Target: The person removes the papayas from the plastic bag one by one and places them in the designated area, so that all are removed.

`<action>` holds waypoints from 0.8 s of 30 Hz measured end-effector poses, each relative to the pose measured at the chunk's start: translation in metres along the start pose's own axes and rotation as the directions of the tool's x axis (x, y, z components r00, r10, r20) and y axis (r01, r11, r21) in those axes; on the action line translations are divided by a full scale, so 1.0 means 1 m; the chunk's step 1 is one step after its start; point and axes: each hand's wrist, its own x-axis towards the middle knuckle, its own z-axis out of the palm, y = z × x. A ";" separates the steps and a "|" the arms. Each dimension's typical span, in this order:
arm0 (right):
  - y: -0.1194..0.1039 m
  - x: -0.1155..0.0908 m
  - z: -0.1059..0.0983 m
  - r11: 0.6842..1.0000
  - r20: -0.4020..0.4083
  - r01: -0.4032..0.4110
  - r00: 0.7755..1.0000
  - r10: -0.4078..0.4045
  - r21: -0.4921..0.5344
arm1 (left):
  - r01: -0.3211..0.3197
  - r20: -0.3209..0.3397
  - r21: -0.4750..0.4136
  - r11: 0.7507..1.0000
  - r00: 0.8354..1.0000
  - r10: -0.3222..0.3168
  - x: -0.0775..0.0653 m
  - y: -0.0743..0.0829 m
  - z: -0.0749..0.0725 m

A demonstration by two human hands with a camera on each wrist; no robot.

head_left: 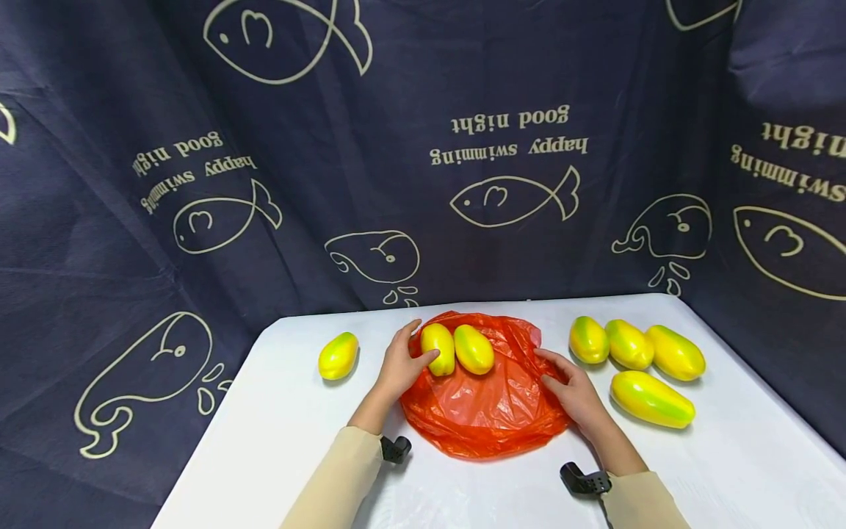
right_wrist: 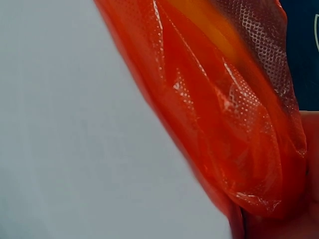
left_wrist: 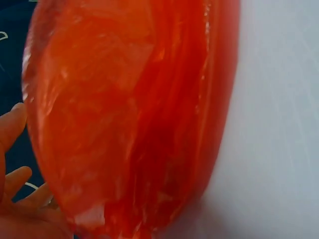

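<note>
A red plastic bag (head_left: 482, 411) lies spread on the white table, its mouth facing up. Two yellow-green papayas (head_left: 474, 350) rest side by side at the bag's back left. Beside the leftmost papaya (head_left: 438, 349) is my left hand (head_left: 399, 366), thumb reaching over the bag's edge to the fruit. The left wrist view shows its fingers (left_wrist: 14, 132) spread along the outside of the bag (left_wrist: 99, 114). My right hand (head_left: 573, 389) holds the bag's right edge between thumb and fingers. In the right wrist view, the bag (right_wrist: 224, 129) partly hides that hand.
One papaya (head_left: 338, 356) lies alone on the table (head_left: 264, 441) at the left. Several more sit at the right: a row of three including a middle papaya (head_left: 629, 344), with a longer papaya (head_left: 652, 399) in front. A dark blue curtain (head_left: 396, 184) with fish drawings hangs behind.
</note>
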 end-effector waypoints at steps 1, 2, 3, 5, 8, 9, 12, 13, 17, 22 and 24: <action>0.000 0.000 0.000 1.000 0.000 -0.002 1.000 0.002 -0.005 | 0.006 -0.005 0.008 1.000 1.000 -0.006 0.000 0.000 0.002; 0.000 0.000 0.001 1.000 -0.001 -0.004 1.000 0.004 -0.008 | 0.013 -0.009 0.015 1.000 1.000 -0.013 0.001 0.000 0.003; 0.000 0.000 0.001 1.000 -0.001 -0.003 1.000 0.003 -0.009 | 0.019 -0.010 0.018 1.000 1.000 -0.019 0.001 0.000 0.004; 0.000 0.000 0.001 1.000 -0.002 0.002 1.000 -0.002 -0.017 | 0.034 -0.010 0.016 0.999 0.999 -0.034 0.002 0.000 0.007; 0.001 0.001 0.001 1.000 -0.001 0.011 1.000 -0.011 -0.019 | 0.049 -0.006 0.019 0.999 0.999 -0.049 0.003 0.001 0.009; 0.002 0.001 0.001 1.000 0.000 0.014 1.000 -0.014 -0.020 | 0.057 -0.004 0.017 0.998 0.998 -0.057 0.003 0.001 0.010; 0.002 0.001 0.000 1.000 0.000 0.019 1.000 -0.019 -0.023 | 0.073 0.005 0.038 0.997 0.997 -0.073 0.003 0.000 0.013; 0.002 0.001 0.000 1.000 -0.001 0.019 1.000 -0.019 -0.022 | 0.080 0.007 0.048 0.996 0.997 -0.080 0.003 0.000 0.014; 0.001 0.001 0.000 1.000 -0.001 0.012 1.000 -0.012 -0.017 | 0.079 0.001 0.093 0.993 0.997 -0.079 0.005 -0.002 0.018; 0.001 0.000 0.001 1.000 0.003 0.014 1.000 -0.014 -0.012 | 0.072 0.002 0.088 0.994 0.997 -0.073 0.004 -0.002 0.019; 0.001 0.000 0.001 1.000 0.003 0.022 1.000 -0.022 -0.015 | 0.060 0.003 0.086 0.994 0.998 -0.060 0.004 -0.002 0.019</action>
